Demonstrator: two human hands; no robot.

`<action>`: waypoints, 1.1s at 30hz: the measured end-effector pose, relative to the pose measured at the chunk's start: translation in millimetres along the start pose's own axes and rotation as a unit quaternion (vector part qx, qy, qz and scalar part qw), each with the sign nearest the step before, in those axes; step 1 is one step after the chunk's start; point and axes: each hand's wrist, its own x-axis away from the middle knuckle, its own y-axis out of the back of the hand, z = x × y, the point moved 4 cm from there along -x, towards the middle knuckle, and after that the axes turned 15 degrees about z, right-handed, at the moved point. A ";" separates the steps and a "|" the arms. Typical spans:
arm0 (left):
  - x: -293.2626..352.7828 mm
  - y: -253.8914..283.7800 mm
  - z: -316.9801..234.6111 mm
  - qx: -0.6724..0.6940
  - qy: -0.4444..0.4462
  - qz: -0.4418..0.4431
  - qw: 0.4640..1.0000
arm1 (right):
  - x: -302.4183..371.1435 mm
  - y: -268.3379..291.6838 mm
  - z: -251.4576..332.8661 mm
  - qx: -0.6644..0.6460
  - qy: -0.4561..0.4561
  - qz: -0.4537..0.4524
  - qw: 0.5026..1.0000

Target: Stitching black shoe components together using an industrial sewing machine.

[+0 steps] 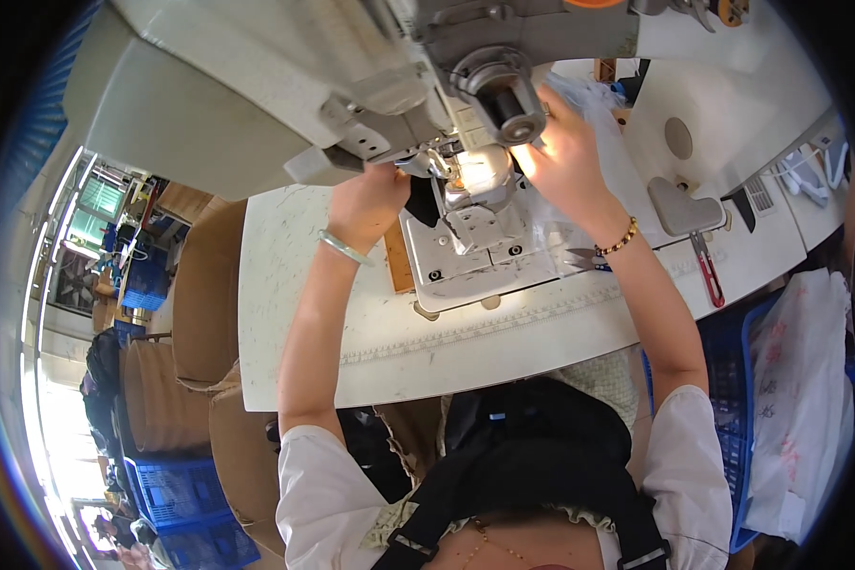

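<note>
My left hand [363, 204] is curled, its fingertips partly hidden under the head of a white industrial sewing machine [228, 95]. Against those fingers hangs a small piece of black fabric [422, 201], pinched at its edge beside the needle area. A lamp lights the metal machine bed [480, 180] brightly. On the bed's other side, my right hand [572, 161] reaches up, thumb near the lit metal. Its other fingers go behind a round dark knob [513, 114], so what they touch is hidden.
Scissors [584, 258] lie beside my right wrist, and red-handled thread snips [708, 271] farther right. A measuring tape [503, 328] runs along the white table's front. A blue crate [727, 399] and white plastic bag [793, 408] stand at right; cardboard boxes [209, 294] stand at left.
</note>
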 end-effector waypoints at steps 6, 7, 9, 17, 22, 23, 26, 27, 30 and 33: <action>-2.2 -7.9 5.3 -0.055 -0.174 -0.189 0.965 | 8.6 1.5 14.6 0.108 0.049 0.042 0.992; -0.7 -4.9 -0.1 -0.086 -0.197 -0.225 0.951 | 9.4 0.2 15.5 0.109 0.051 0.041 0.992; 2.7 -1.6 -5.8 -0.122 -0.202 -0.208 0.949 | 10.4 -1.2 15.7 0.069 0.045 0.026 0.996; 29.6 1.7 -31.7 -0.124 -0.177 -0.167 0.962 | 10.3 -2.1 12.4 -0.012 0.044 0.043 0.998; 34.3 2.5 -32.0 -0.166 -0.158 -0.143 0.963 | 10.2 -2.5 14.1 0.003 0.059 0.064 0.996; 35.0 2.9 -34.0 -0.186 -0.152 -0.122 0.963 | 11.1 -0.3 13.1 0.002 0.055 0.066 0.996; 36.4 4.8 -36.8 -0.200 -0.179 -0.140 0.953 | 10.7 2.3 16.2 0.044 0.080 0.081 0.993; 37.7 5.3 -36.7 -0.203 -0.179 -0.141 0.952 | 10.9 2.2 18.8 0.061 0.098 0.081 0.990; 37.3 2.1 -34.8 -0.216 -0.176 -0.114 0.954 | 12.4 2.6 17.5 0.076 0.101 0.080 0.989; 35.5 2.0 -32.4 -0.207 -0.196 -0.127 0.950 | 9.5 2.1 17.2 0.078 0.095 0.082 0.989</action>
